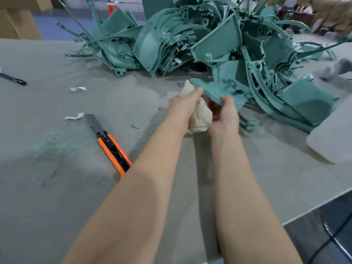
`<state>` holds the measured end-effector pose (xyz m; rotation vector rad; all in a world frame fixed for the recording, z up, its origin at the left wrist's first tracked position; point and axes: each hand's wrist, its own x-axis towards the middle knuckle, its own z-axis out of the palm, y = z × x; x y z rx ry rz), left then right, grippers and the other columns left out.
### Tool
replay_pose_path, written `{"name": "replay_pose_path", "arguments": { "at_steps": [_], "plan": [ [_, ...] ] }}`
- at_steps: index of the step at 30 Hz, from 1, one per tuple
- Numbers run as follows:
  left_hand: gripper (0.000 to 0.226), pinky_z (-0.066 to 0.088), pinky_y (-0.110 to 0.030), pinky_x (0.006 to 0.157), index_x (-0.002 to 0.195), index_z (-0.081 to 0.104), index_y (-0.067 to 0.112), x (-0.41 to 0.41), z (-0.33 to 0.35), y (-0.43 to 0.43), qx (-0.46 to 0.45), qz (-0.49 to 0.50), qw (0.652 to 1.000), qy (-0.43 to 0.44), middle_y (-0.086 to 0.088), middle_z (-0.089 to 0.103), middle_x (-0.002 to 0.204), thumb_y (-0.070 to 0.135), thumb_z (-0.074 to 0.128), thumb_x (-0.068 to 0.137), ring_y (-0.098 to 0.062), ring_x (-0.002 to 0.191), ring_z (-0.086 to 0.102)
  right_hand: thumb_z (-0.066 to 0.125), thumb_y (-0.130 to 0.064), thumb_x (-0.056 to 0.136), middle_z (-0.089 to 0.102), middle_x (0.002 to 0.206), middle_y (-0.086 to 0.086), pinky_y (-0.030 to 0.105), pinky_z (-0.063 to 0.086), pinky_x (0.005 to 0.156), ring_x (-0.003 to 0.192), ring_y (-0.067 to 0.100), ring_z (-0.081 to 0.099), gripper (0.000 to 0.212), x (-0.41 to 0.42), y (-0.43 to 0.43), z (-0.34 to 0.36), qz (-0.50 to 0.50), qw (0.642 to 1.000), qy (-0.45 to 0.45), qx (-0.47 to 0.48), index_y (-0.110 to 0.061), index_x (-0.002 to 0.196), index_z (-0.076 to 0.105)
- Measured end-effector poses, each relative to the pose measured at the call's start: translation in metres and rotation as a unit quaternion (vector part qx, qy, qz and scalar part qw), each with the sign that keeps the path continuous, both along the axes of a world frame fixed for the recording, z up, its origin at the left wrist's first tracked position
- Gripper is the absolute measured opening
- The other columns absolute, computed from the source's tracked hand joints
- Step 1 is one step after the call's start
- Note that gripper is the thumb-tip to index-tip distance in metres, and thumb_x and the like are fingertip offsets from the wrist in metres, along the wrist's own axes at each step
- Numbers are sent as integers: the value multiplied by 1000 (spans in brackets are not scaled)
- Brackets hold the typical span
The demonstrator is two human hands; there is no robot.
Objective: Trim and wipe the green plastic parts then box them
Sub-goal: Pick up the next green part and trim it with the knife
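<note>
A green plastic part [215, 90] is held above the table in front of me. My right hand [225, 115] grips its near edge with fingers curled round it. My left hand [182, 108] holds a bunched cream cloth [200, 117], its thumb reaching up to the part's left corner. The cloth hangs between both hands, under the part. A big heap of green plastic parts [219, 44] lies across the far side of the table.
An orange utility knife [108, 143] with its blade out lies on the grey table [57, 187] left of my left arm. Green shavings and paper scraps [75, 116] are scattered on the left. A white object [331, 134] sits at the right edge. Cardboard boxes [17, 21] stand far left.
</note>
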<state>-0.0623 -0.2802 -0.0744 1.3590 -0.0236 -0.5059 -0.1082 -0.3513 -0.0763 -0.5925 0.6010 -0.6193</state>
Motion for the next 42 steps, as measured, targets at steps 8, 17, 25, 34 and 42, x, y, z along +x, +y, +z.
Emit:
{"name": "replay_pose_path", "arguments": {
  "at_steps": [8, 17, 25, 34, 42],
  "plan": [
    [19, 56, -31, 74, 80, 69, 17, -8, 21, 87, -94, 91, 990, -43, 2, 71, 74, 35, 77, 77, -12, 66, 67, 62, -11, 92, 74, 90, 4, 38, 59, 79, 83, 21, 71, 4, -7, 90, 26, 111, 981, -47, -151, -13, 95, 65],
    [18, 44, -18, 54, 68, 62, 18, -30, 33, 268, 26, 296, 943, -150, 7, 59, 49, 25, 64, 85, -8, 48, 55, 59, -16, 96, 68, 85, -3, 21, 54, 60, 59, 13, 66, 1, -5, 186, 42, 278, 921, -67, -266, -17, 95, 60],
    [26, 44, -36, 67, 79, 65, 2, -45, 1, 365, 341, 381, 840, -180, -18, 65, 80, 25, 56, 86, -33, 78, 61, 60, -21, 96, 71, 84, -2, 21, 53, 59, 61, 11, 67, 4, 11, 229, 15, 370, 885, -38, -280, -17, 95, 61],
    [74, 23, -42, 111, 136, 46, 29, -37, 13, 351, 600, 164, 762, -180, -7, 48, 139, 67, 61, 75, -27, 135, 31, 67, -22, 90, 71, 73, -2, 21, 52, 53, 56, 14, 65, 16, 17, 215, 5, 347, 916, -39, -196, -10, 99, 63],
    [45, 40, -21, 69, 103, 69, 21, -34, 25, 263, 83, 94, 980, -156, 4, 71, 91, 60, 58, 84, -8, 73, 62, 61, -25, 94, 68, 70, 1, 17, 50, 50, 53, 7, 60, 13, 11, 222, 13, 393, 900, -80, -173, -12, 94, 64]
  ]
}}
